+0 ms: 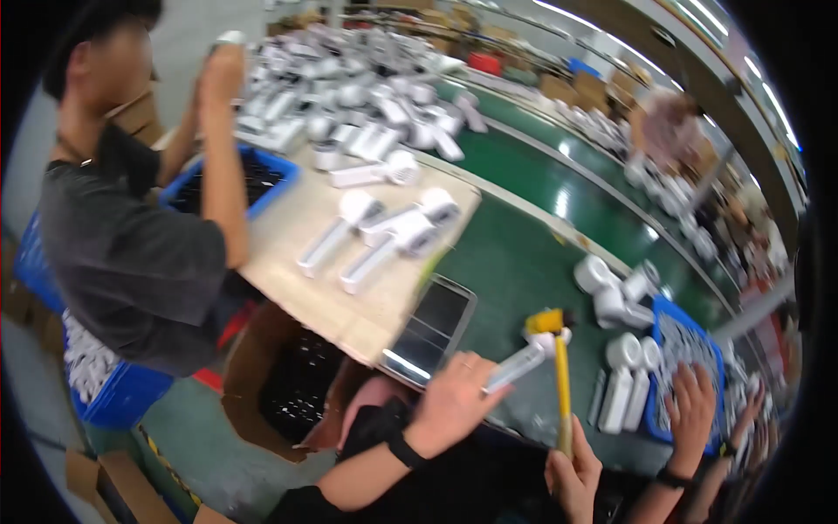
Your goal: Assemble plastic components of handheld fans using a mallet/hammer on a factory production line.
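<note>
My left hand [456,395] is closed around the handle end of a white device [515,367] with a long body and a round head, tilted up toward the right. My right hand [574,476] grips the wooden-looking yellow handle of a hammer [563,393]. The hammer's yellow head, dark at one end, is over the round head of the device; whether they touch I cannot tell. Beyond my left hand lies a flat dark panel with a pale frame [432,323]. To the right, two white devices [620,389] lie side by side on the green table.
A co-worker [131,236] at left raises both hands beside a blue bin [275,194] of dark parts. Another person's open hand [692,406] is near a blue basket [661,319] at right. White devices pile up [349,96] at the back. An open carton [253,397] stands below the table.
</note>
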The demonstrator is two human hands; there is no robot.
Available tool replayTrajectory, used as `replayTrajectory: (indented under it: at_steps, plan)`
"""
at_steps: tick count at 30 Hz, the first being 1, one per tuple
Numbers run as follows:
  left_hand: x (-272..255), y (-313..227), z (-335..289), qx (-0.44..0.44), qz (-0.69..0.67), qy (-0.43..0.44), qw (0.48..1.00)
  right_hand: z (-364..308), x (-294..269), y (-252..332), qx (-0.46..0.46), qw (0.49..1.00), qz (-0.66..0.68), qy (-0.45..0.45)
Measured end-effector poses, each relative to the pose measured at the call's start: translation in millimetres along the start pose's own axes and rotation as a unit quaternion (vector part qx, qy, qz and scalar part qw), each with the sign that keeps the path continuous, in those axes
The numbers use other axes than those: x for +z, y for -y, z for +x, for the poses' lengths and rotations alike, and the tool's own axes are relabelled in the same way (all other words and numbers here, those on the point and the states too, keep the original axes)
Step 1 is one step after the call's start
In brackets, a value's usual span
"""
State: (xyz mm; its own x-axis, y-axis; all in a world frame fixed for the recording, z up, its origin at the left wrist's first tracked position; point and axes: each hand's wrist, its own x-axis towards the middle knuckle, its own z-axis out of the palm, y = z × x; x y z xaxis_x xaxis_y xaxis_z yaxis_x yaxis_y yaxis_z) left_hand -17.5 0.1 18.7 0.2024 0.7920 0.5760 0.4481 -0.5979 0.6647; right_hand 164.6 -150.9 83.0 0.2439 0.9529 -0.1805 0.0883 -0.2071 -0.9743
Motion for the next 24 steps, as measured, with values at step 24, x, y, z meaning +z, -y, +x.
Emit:
replayTrajectory:
  at_steps: [24]
  plan:
    - [26.6,-4.1,-12.6,-0.021,-0.021,-0.025,0.999,-43.1,-36.5,-19.1,-0.235,0.932,-0.277,-0.014]
